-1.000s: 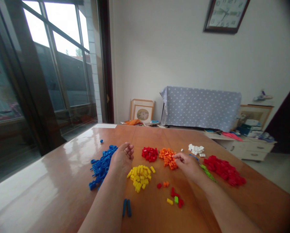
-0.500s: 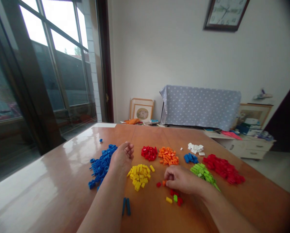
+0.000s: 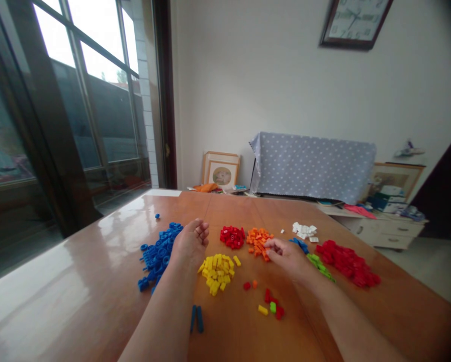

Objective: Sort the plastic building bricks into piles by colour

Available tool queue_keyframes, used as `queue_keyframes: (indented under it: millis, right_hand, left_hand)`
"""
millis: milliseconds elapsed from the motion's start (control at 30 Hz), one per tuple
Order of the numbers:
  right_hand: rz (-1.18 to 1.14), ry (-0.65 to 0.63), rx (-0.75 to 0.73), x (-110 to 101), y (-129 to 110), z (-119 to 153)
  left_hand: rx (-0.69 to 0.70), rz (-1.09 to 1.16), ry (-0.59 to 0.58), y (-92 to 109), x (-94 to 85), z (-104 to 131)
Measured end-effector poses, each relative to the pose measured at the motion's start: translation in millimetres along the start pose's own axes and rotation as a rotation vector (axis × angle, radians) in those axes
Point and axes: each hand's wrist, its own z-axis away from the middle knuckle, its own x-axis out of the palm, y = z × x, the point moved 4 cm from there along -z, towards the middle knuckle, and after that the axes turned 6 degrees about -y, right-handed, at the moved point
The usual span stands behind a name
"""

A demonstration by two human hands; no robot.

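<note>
My right hand [image 3: 288, 256] is at the right edge of the orange brick pile [image 3: 258, 242], its thumb and fingers closed in on a small orange brick that they mostly hide. My left hand [image 3: 191, 242] hovers between the blue piece pile [image 3: 161, 254] and the red brick pile [image 3: 232, 237]. Its fingers are curled in, and whatever they hold is hidden. Nearer to me lie a loose orange brick [image 3: 255, 284], a red one [image 3: 247, 285], and a small group with several red bricks [image 3: 280, 312], a green brick [image 3: 273, 307] and a yellow brick [image 3: 263, 310].
Yellow bricks [image 3: 216, 274] are heaped in the middle of the wooden table [image 3: 233, 337]. Two dark blue strips [image 3: 199, 319] lie in front. To the right are white [image 3: 304, 231], blue [image 3: 299, 245], green [image 3: 321, 266] and larger red [image 3: 348, 262] piles.
My right hand has moved away from me, from the loose bricks to the orange pile. The loose orange brick stays behind beside the red one. My left hand has hardly moved.
</note>
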Motion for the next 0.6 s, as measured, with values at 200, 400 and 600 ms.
queue_keyframes:
  millis: [200, 400, 600]
  right_hand:
    - [-0.057, -0.345, -0.052, 21, -36, 23]
    - [0.032, -0.421, -0.145, 31, -53, 33]
    - [-0.016, -0.096, -0.067, 18, -22, 7]
  left_hand:
    - [0.011, -0.002, -0.005, -1, -0.8, -2]
    - [0.005, -0.009, 0.005, -1, -1.6, -3]
    - [0.001, -0.009, 0.011, 0, -0.7, -2]
